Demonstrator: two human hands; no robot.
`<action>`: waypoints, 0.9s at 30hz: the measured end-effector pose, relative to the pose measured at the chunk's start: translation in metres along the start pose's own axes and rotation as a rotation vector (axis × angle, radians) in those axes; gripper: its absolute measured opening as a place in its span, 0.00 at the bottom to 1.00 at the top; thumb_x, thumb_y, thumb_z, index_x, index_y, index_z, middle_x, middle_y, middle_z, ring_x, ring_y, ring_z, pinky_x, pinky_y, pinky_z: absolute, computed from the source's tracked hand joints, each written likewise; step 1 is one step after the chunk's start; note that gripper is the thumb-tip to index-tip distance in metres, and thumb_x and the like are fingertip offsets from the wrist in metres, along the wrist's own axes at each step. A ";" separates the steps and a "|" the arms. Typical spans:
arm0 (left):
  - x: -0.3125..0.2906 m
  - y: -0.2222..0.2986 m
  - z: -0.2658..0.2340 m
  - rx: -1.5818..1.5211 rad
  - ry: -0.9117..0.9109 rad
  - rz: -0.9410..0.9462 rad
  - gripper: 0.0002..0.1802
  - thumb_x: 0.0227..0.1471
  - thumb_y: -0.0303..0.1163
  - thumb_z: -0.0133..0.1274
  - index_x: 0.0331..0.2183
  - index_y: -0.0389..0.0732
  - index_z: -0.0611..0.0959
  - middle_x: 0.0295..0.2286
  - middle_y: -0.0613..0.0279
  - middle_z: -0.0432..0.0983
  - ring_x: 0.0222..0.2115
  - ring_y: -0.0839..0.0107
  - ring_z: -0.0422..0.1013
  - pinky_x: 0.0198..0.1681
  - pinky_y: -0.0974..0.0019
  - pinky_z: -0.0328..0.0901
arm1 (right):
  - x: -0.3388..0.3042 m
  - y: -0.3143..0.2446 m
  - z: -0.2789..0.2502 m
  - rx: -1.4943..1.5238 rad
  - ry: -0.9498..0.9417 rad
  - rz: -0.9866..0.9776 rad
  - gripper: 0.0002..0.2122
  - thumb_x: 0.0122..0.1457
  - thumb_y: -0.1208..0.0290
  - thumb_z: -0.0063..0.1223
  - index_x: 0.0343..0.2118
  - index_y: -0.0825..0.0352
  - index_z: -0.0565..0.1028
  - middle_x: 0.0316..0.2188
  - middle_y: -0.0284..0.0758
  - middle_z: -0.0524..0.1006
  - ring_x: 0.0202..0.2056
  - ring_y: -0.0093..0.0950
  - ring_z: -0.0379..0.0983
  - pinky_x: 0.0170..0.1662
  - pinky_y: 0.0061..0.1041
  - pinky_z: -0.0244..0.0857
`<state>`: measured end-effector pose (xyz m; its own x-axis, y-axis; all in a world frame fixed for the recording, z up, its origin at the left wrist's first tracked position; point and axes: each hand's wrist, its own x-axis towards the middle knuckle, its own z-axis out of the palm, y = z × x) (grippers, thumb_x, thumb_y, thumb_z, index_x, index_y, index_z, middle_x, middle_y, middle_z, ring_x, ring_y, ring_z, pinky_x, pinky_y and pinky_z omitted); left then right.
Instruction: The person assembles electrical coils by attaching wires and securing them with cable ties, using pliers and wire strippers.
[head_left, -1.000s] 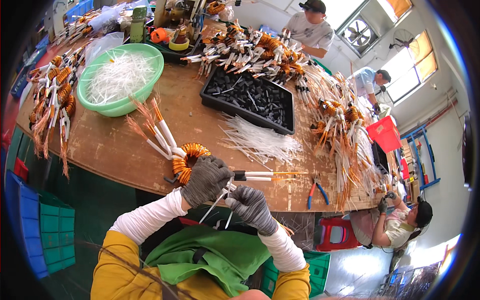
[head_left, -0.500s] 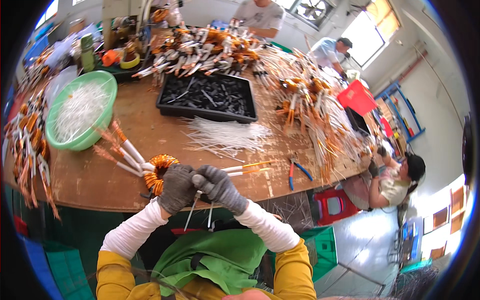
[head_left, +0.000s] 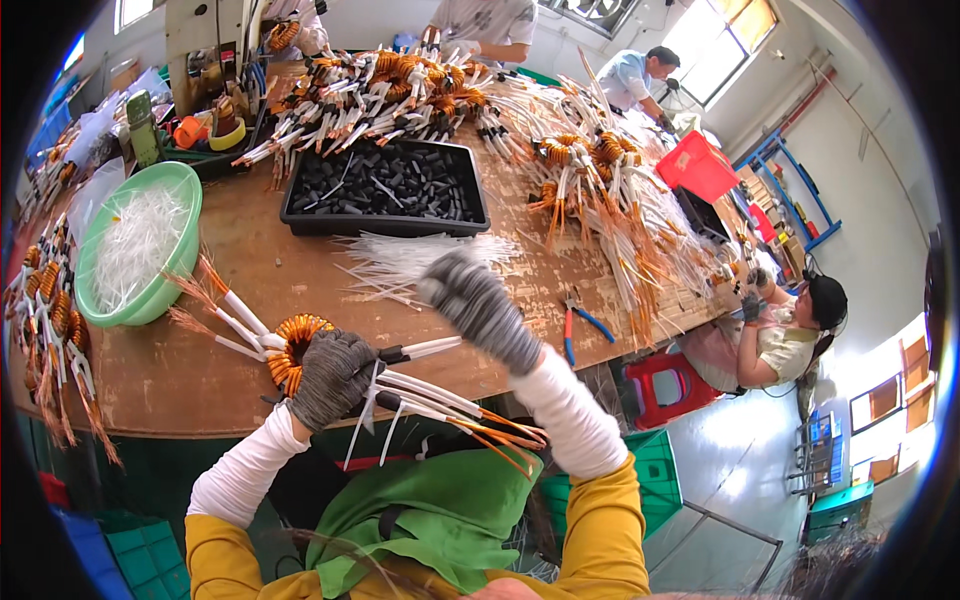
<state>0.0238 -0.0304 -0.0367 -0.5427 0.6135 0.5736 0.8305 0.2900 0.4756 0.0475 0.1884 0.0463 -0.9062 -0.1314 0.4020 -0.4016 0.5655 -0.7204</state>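
My left hand (head_left: 335, 378), in a grey knit glove, is closed around the leads of a toroidal coil (head_left: 287, 365) wound with copper wire. White-sleeved leads with frayed copper ends (head_left: 185, 290) point away to the left of the coil. On the other side, several white-sleeved leads (head_left: 430, 392), some with black sleeves, come out past my fingers. Thin white cable ties (head_left: 392, 432) hang at the bundle below my left hand. My right hand (head_left: 478, 305), gloved too, is raised by a pile of white cable ties (head_left: 385, 262); motion smears its fingers.
Behind the ties sits a black tray (head_left: 470, 228) of short black sleeves. A green basin (head_left: 190, 240) of white strips is at left. Pliers (head_left: 585, 325) lie at right. Coils (head_left: 410, 75) are heaped at the back. A co-worker (head_left: 775, 335) sits on the right; others are farther back.
My right hand has left my left hand and moved up and right toward the cable ties. My left hand still holds the coil, and its leads now spread out to the right.
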 end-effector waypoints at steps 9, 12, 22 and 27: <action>0.002 0.000 0.001 0.015 -0.010 0.008 0.05 0.39 0.29 0.54 0.24 0.41 0.76 0.20 0.58 0.69 0.24 0.58 0.66 0.28 0.57 0.60 | -0.034 0.126 -0.016 -0.732 -0.431 0.574 0.14 0.45 0.61 0.57 0.32 0.64 0.75 0.33 0.43 0.73 0.38 0.40 0.70 0.43 0.32 0.63; 0.002 0.001 0.000 0.029 -0.013 0.015 0.05 0.39 0.29 0.53 0.24 0.41 0.76 0.20 0.58 0.69 0.24 0.58 0.67 0.29 0.57 0.60 | -0.040 0.131 -0.014 -0.651 -0.299 0.482 0.11 0.47 0.65 0.55 0.30 0.65 0.75 0.30 0.43 0.74 0.36 0.40 0.70 0.42 0.33 0.64; -0.001 -0.011 -0.018 -0.345 -0.085 -0.162 0.10 0.42 0.26 0.52 0.32 0.37 0.78 0.25 0.54 0.72 0.27 0.55 0.69 0.33 0.58 0.64 | -0.014 0.028 -0.099 -1.484 -0.504 0.333 0.07 0.50 0.69 0.47 0.32 0.60 0.75 0.33 0.37 0.74 0.33 0.31 0.74 0.35 0.31 0.68; 0.026 0.001 -0.048 -0.560 -0.109 -0.383 0.18 0.51 0.33 0.51 0.44 0.35 0.74 0.26 0.61 0.73 0.30 0.78 0.69 0.34 0.72 0.66 | -0.040 -0.028 -0.117 -0.727 0.024 0.169 0.05 0.50 0.74 0.50 0.30 0.67 0.73 0.28 0.37 0.74 0.29 0.31 0.71 0.34 0.28 0.66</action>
<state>0.0044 -0.0493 0.0107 -0.7452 0.6223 0.2398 0.3768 0.0962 0.9213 0.1103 0.2732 0.1162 -0.9414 0.0180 0.3369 -0.0606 0.9733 -0.2213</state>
